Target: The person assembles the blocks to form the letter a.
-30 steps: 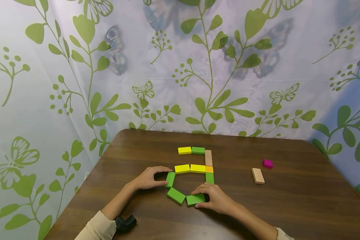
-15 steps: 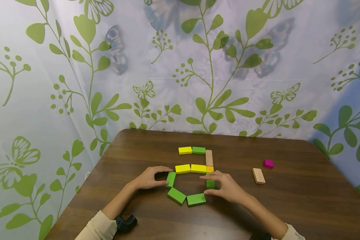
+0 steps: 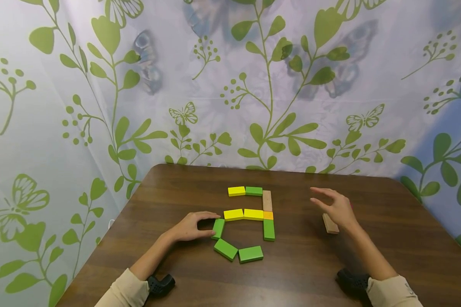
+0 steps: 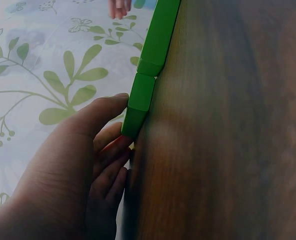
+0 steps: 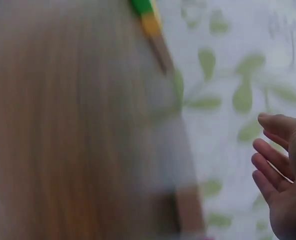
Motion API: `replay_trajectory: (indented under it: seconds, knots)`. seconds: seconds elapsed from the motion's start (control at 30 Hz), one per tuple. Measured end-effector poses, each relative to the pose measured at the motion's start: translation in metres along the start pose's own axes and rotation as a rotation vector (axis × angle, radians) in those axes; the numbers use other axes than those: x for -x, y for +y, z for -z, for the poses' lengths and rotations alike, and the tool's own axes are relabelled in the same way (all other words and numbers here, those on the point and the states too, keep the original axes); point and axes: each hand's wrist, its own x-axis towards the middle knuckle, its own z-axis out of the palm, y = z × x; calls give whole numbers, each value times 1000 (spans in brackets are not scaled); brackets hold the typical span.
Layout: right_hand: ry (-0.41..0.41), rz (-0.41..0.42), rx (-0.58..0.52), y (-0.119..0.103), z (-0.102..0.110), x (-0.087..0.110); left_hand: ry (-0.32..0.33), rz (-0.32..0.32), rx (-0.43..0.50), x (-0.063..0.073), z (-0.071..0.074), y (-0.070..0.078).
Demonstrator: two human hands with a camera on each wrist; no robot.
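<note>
My left hand point(image 3: 192, 227) holds a green block point(image 3: 218, 229) at the left of a block outline on the table, thumb and fingers at its ends. In the left wrist view the thumb lies against that block's near end. Below it are an angled green block point(image 3: 226, 249) and another green block point(image 3: 250, 254), which nothing touches. My right hand point(image 3: 337, 209) is over the table's right side, fingers apart and holding nothing. It partly covers a bare wooden block point(image 3: 330, 224) and almost wholly hides the pink block.
The outline continues with yellow blocks point(image 3: 233, 215), a small orange block point(image 3: 268, 215), a green block point(image 3: 269, 230) and a wooden block point(image 3: 266, 200). A yellow block point(image 3: 236, 191) and green block point(image 3: 254, 191) form its top. A patterned cloth point(image 3: 215, 85) hangs behind the brown table point(image 3: 299, 264).
The right hand has let go of the bottom green block, passed over the right green block and moved to the far right. The left hand has stayed in place.
</note>
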Motion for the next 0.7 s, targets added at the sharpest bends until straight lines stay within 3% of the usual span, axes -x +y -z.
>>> replay_trajectory:
  seconds: [0.17,0.37,0.53,0.7]
  knots:
    - [6,-94,66,46,23,11,-4,2,-8,0,1,0]
    - [-144,-228,70,86,46,29,2,1,-7,0,1,-1]
    - [-190,-264,138,94,48,35,3,8,-16,0,1,0]
    - [-101,-219,190,92,42,38,2,4,-16,-1,1,-1]
